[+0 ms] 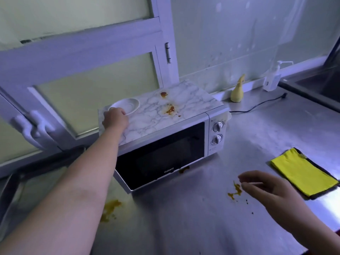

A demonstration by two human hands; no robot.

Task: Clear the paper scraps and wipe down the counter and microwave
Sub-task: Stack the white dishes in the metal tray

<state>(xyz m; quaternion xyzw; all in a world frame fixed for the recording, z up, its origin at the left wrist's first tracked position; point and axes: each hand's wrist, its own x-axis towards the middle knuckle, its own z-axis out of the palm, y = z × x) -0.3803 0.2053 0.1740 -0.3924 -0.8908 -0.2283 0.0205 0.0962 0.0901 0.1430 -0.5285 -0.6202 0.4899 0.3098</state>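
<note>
- Left grip (115,117) grasps round white saucer (127,105) rim on marble-patterned microwave (160,153) top.
- Right grip (266,186) pinches a thin pale stick (253,183) above the stained steel surface (184,208).

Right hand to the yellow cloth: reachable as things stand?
Probably yes. The cloth lies flat on the counter just beside the right hand, with nothing between them. The hand already pinches a thin stick, though, so grabbing may be awkward.

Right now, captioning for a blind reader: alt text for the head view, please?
A left hand grips a white saucer atop a sauce-stained Galanz microwave; the right hand pinches a thin stick above orange smears on the steel counter, near a yellow cloth.
</note>
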